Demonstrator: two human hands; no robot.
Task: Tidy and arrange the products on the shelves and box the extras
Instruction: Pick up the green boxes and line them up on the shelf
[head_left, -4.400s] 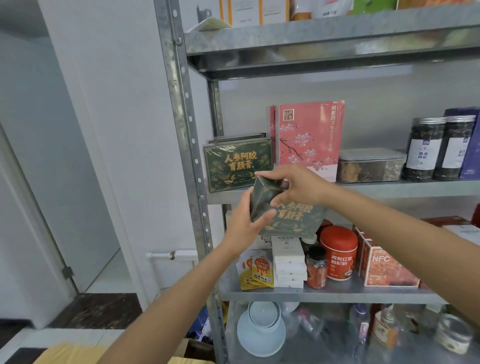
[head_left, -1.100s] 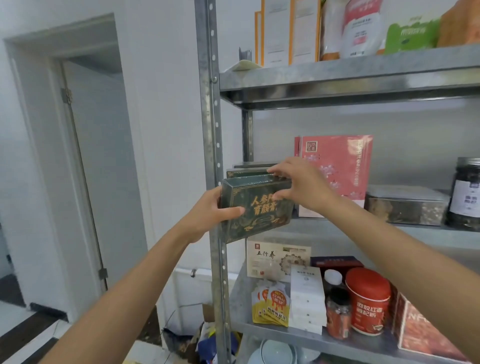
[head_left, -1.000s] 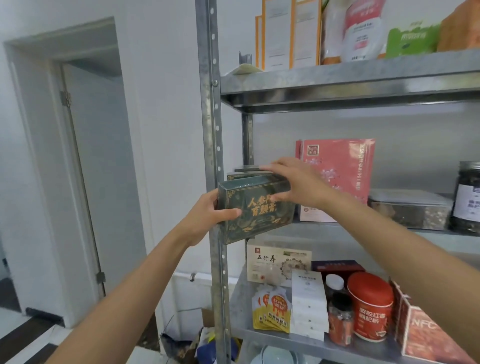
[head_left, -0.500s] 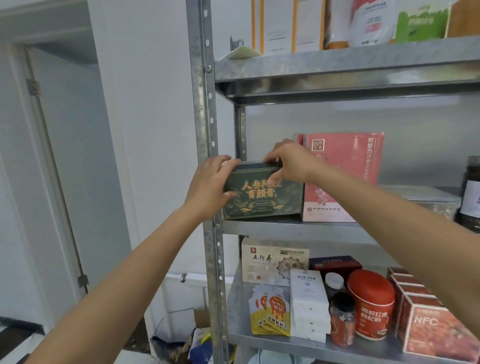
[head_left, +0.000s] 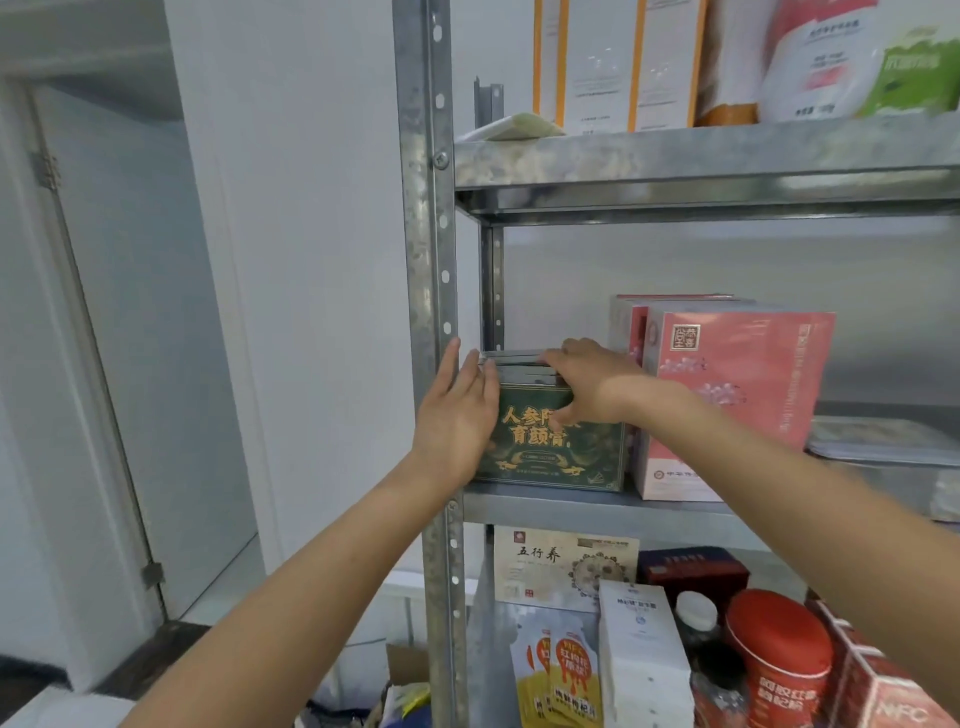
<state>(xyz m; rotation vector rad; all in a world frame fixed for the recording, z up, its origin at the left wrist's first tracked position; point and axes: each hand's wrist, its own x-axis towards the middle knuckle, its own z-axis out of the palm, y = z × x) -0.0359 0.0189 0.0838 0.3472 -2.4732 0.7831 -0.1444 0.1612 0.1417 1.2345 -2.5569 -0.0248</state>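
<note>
A dark green box with gold lettering (head_left: 561, 447) stands upright at the left end of the middle shelf (head_left: 597, 506), in front of more green boxes of the same kind. My left hand (head_left: 457, 415) lies flat with straight fingers against the box's left side, by the shelf upright. My right hand (head_left: 587, 384) rests over the box's top front edge, fingers bent down onto its face. Pink boxes (head_left: 727, 400) stand right beside it.
The metal upright (head_left: 431, 260) runs just left of my left hand. The top shelf holds white-and-orange cartons (head_left: 608, 62) and bags. The lower shelf carries a cream box (head_left: 561, 566), yellow sachets (head_left: 556, 675), a white carton (head_left: 644, 654) and a red tin (head_left: 779, 660). A doorway opens at the left.
The green box went from held in the air onto the middle shelf, in front of the other green boxes. My left hand flattened against its side; my right hand stays on top.
</note>
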